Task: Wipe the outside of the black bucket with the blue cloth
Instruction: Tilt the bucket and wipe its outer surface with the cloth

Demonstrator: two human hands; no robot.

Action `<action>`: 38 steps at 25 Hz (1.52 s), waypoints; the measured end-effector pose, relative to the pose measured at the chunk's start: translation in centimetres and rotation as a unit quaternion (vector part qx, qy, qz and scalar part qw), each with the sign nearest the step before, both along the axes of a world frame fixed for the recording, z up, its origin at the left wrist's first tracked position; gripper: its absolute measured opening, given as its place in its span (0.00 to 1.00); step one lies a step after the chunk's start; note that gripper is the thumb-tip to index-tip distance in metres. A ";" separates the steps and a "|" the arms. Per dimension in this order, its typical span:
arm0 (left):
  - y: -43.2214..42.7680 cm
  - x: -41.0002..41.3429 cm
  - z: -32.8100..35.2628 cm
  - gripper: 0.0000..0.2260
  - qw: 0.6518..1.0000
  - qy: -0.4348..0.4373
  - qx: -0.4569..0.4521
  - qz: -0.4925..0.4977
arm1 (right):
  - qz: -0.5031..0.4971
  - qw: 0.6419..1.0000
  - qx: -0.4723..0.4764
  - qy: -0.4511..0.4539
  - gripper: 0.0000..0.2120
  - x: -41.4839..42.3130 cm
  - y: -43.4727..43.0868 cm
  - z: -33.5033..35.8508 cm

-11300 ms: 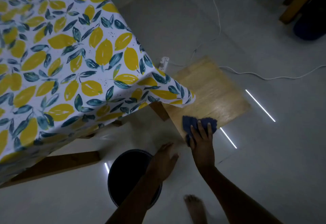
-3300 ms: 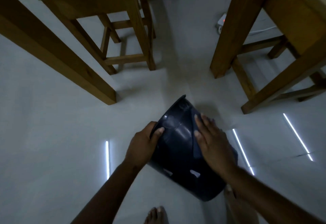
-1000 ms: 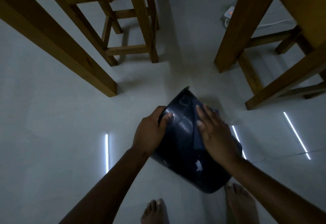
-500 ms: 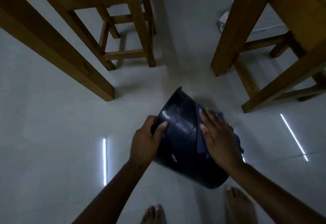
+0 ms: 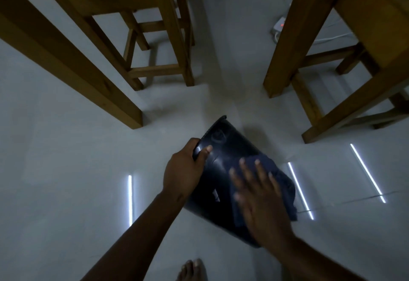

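A glossy black bucket (image 5: 223, 170) is seen between the hands, pale glints caught on its wall beside the left hand (image 5: 183, 170). A dark blue cloth (image 5: 281, 181), plain and unpatterned, is pressed under the right hand (image 5: 263, 203). A pale grey floor (image 5: 66, 170), streaked with thin white reflections, is seen around the hands. Beyond them, warm brown wooden legs (image 5: 66, 59) are shown.

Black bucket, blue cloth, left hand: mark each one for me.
black bucket (image 5: 221, 170): head view, on its bare outer wall.
blue cloth (image 5: 281, 176): head view, on the fold beyond the fingertips.
left hand (image 5: 183, 170): head view, on the back of the hand.
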State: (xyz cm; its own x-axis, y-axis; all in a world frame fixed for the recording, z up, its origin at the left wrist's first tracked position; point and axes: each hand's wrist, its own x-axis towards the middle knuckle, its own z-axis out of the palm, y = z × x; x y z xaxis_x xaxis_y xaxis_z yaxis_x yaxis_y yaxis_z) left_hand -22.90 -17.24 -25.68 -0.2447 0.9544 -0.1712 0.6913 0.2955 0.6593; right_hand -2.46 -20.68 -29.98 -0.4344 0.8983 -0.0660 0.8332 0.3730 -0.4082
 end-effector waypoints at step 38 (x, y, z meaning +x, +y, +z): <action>-0.7 -1.0 0.1 0.14 0.995 -0.101 -0.026 -0.011 | -0.028 0.999 0.019 0.000 0.26 -2.2 5.3 -0.1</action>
